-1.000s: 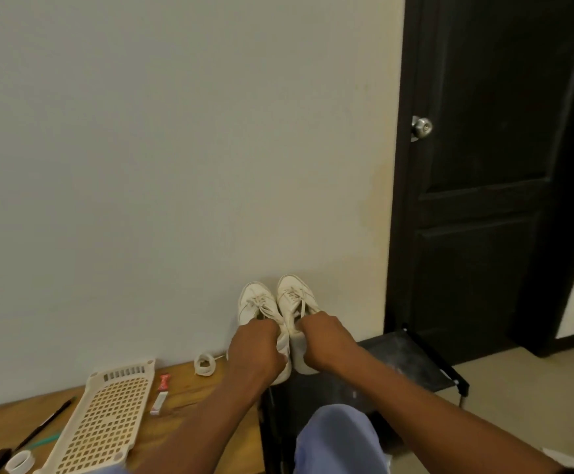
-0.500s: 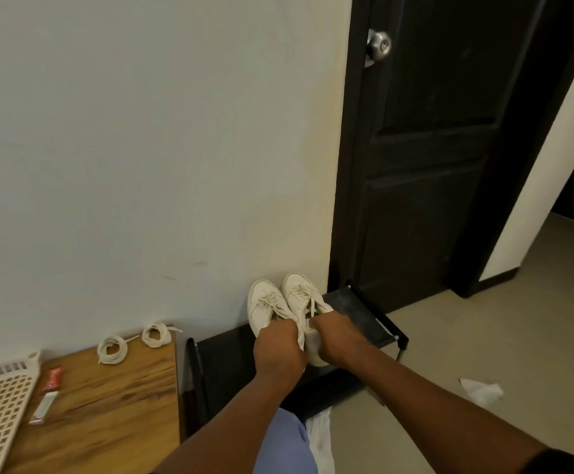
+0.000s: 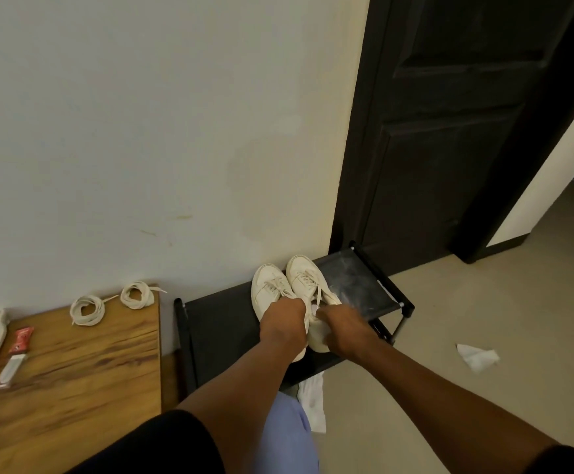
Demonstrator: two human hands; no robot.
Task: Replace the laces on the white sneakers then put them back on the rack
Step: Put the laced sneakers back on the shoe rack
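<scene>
Hands gripping white sneakers, black rack beneath

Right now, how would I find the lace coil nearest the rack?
Start at the wooden table left of the black rack. Two lace coils lie along its far edge by the wall; yours is the smaller, tighter coil at the table's right corner.

Black rack (dusty top) bears two white sneakers.

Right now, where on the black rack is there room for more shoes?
The rack is bare left of the sneakers, and at its dusty right end by the door. The middle is crowded: both hands grip the sneakers there.
</scene>
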